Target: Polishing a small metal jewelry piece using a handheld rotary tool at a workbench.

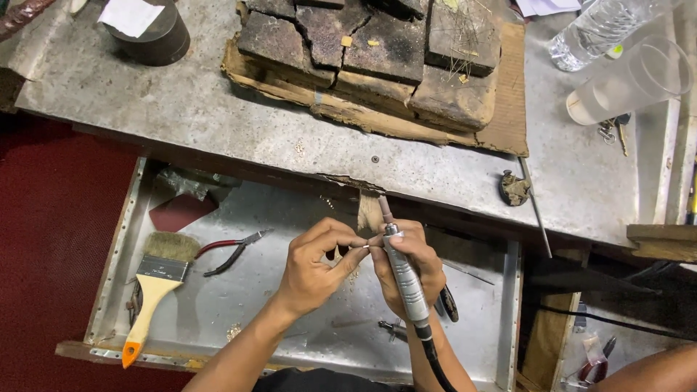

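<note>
My right hand [414,261] grips a silver rotary handpiece [405,279] with a black cable running down from its base. Its small tip points up toward a wooden bench peg [369,210]. My left hand [316,265] pinches a tiny pale piece [366,246] between thumb and forefinger, right beside the tool's tip. Both hands meet over an open metal-lined drawer [218,305] under the workbench edge.
In the drawer lie a wide paintbrush [156,279], red-handled pliers [229,250] and dark-handled pliers [449,301]. On the metal bench top [181,101] sit cracked charred blocks [377,51], a dark round tin [149,33], a plastic bottle [599,29], a frosted tumbler [632,80] and keys [616,131].
</note>
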